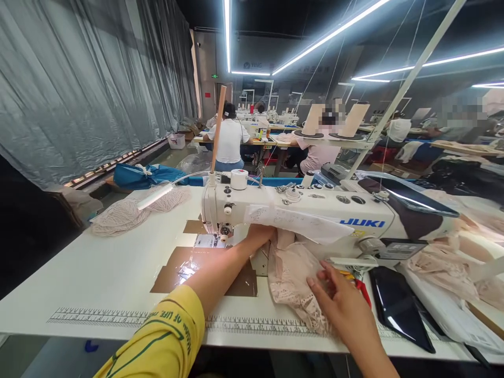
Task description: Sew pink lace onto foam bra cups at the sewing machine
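Yellow sleeve (169,325): slants in from the bottom edge, leads into the left forearm (220,270) reaching over the table (118,273).
Right hand (346,304): stands open at the lace's right side, fingers parted, thumb out, gripping nothing visible; cannot tell if touching.
Ruler strip (236,325): runs along the front edge, dips beneath the lace's lower end.
Dark tablet (397,304): lies flat, just right of that open hand.
Pale pink lace (289,275): spills from under the sewing machine (315,202) onto the tabletop, rumpled, right of the needle area (210,240).
Left hand (262,232): goes in by the white paper (293,221), right up at the lace's top; fingertips hidden, so cannot tell if grasping.
Step in hand: looks like handling and arranging the lace beside the needle, not stitching.
Next move: seems to call for a thumb-and-finger pinch on the loose edge, clear of the tablet.
Pale bundle (122,212): sits off at far left.
Thread cones (314,121): stand behind the machine.
Person in white (232,140): sits farther back, facing away.
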Motion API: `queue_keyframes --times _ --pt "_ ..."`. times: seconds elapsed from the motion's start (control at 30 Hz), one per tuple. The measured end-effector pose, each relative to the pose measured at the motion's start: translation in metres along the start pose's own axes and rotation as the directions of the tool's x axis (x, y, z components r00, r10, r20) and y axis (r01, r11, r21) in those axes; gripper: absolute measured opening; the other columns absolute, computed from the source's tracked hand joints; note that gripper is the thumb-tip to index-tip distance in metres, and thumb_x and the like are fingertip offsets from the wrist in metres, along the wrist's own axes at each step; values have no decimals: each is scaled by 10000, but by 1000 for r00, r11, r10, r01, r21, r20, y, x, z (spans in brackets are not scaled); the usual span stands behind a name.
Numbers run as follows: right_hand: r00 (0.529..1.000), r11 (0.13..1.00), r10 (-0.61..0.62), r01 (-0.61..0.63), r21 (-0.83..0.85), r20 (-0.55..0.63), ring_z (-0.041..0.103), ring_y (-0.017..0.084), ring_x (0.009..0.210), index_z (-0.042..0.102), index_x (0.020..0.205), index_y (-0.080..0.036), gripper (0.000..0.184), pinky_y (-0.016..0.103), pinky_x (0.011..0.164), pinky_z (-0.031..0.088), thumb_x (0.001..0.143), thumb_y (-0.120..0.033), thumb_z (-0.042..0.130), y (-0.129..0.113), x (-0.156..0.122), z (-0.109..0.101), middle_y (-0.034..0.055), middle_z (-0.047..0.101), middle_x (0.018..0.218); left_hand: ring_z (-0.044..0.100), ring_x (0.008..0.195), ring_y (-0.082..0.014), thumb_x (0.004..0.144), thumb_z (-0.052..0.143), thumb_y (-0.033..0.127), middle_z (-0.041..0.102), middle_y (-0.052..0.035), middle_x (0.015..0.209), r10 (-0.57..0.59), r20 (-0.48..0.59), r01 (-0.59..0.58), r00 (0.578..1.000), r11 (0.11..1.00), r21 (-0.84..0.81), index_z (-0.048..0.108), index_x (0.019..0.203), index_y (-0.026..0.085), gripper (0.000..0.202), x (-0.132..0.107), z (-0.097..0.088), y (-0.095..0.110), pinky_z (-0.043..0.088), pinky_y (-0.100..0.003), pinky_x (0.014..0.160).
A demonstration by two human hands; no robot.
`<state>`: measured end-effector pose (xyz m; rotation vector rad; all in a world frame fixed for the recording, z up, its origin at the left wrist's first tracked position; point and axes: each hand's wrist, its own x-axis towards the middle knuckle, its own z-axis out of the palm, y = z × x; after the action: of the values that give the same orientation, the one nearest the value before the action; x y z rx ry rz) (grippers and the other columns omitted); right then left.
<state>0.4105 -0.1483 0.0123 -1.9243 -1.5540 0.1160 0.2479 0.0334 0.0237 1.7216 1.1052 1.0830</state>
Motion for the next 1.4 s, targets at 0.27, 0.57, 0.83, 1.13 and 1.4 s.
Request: queue_keyframes --times 0.27,0.57,0.83,1.13,1.4 --pt "969 972 43 -98 216 243 651 239 831 643 1117 -133 599 332 733 500 722 -580 592 0 23 -3 100 716 973 597 913 -253 775 633 408 655 -51 881 -83 147 94 986 993 -68 654 962 181 295 -61 -12 1 450 -382 888" --pt "941 943 -330 331 9 -70 615 229 776 673 882 -176 283 348 707 467 840 -422 540 -42 16 -13 67 696 829 501 535 -110 579 806 486 558 27 590 -244 450 422 859 835 -354 657 832 160 438 -56 -6 20 441 -261 597" --pt "682 695 -715 717 -56 -154 611 174 765 674 948 -209 159 295 681 490 833 -177 569 -74 -15 -10 51 687 819 583 609 -147 513 842 516 644 -56 693 -206 664 587 719 691 -421 678 780 120 505 -79 -31 30 488 -292 647" --pt "771 760 -632 636 -134 77 596 251 1045 708 991 -231 295 406 850 497 919 -328 439 -52 -27 4 97 672 1084 615 804 -186 714 724 512 665 -89 775 174 701 446 692 660 -605 614 619 134 404 -122 -94 38 462 -315 858" --pt "797 739 -602 532 -414 -50 612 301 912 699 809 -166 343 475 797 494 900 -379 447 -23 -18 3 151 671 923 674 770 -287 711 706 472 695 -145 766 343 668 403 660 589 -700 670 738 160 315 -184 -199 24 506 -406 784"
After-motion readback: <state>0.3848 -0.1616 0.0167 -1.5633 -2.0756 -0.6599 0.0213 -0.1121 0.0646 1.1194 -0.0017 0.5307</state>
